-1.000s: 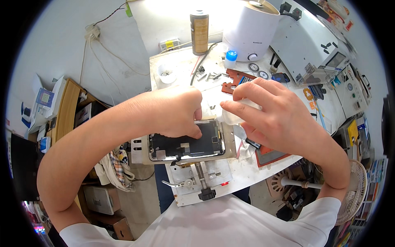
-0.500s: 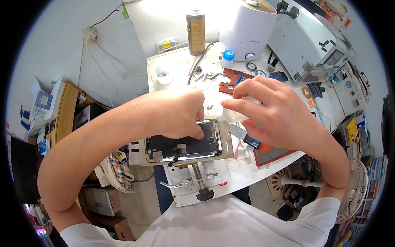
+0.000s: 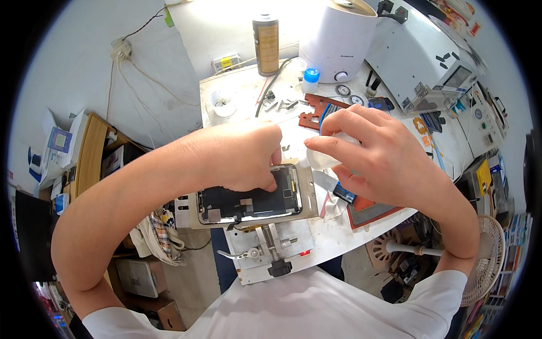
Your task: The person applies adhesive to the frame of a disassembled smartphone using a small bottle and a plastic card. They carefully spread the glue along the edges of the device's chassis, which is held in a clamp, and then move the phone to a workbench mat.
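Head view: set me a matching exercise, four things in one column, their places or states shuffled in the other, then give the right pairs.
1. left hand
2. right hand
3. tall brown can
4. fan

A. at the back of the table, beside a white appliance
B. holding a whitish bottle
C. in the picture's lower right
D. over a black panel

Pairs: 1-D, 2-B, 3-A, 4-C

Backed by a white wall [image 3: 161, 73], trailing pale cords from a power socket [image 3: 120, 50] at upper left. Washed out by bright light [image 3: 237, 10] along the top edge. Furnished with a white workbench [image 3: 333, 240] at centre, a wooden cabinet [image 3: 81, 144] at left, a fan [image 3: 492, 261] at lower right. Underlaid by pale floor [image 3: 197, 277].
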{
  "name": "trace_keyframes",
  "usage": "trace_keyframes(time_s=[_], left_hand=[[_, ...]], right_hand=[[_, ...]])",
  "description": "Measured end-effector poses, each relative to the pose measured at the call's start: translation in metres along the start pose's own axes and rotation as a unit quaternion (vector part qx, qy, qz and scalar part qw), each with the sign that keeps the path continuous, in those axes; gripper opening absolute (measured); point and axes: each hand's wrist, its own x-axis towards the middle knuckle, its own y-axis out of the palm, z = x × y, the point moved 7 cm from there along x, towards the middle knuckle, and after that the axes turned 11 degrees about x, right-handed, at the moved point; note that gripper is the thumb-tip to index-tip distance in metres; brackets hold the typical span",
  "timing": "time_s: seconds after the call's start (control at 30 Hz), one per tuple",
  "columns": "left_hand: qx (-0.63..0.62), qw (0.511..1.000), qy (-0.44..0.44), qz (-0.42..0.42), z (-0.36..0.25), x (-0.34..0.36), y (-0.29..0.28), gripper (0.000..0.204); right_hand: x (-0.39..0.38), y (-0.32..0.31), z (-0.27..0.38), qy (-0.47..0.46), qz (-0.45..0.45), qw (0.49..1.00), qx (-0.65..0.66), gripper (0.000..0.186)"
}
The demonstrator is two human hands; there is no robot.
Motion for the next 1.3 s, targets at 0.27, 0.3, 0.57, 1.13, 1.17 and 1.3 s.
trace_keyframes(time_s=[0.27, 0.3, 0.57, 1.13, 1.17, 1.3], left_hand=[[-0.004, 1.0, -0.001, -0.003, 0.013, -0.002, 0.002, 0.04], [-0.001, 1.0, -0.008, -0.001, 0.019, -0.004, 0.002, 0.039], [-0.053, 0.994, -0.087, -0.035, 0.087, -0.053, 0.009, 0.028], [0.163, 0.87, 0.11, -0.452, 0.024, -0.135, 0.075, 0.036], [0.166, 0.866, 0.11, -0.458, 0.024, -0.133, 0.076, 0.033], [0.196, 0.856, 0.093, -0.469, 0.023, -0.133, 0.075, 0.032]], right_hand=[[-0.003, -0.008, -0.005, 0.022, -0.037, 0.999, 0.029, 0.041], [-0.003, -0.01, -0.007, 0.033, -0.042, 0.998, 0.028, 0.042], [-0.009, -0.02, -0.017, 0.097, -0.114, 0.977, 0.15, 0.048], [-0.04, -0.01, -0.009, 0.164, -0.128, 0.942, 0.264, 0.051], [-0.04, -0.012, -0.007, 0.162, -0.125, 0.944, 0.26, 0.051], [-0.044, -0.011, -0.008, 0.17, -0.118, 0.937, 0.282, 0.054]])
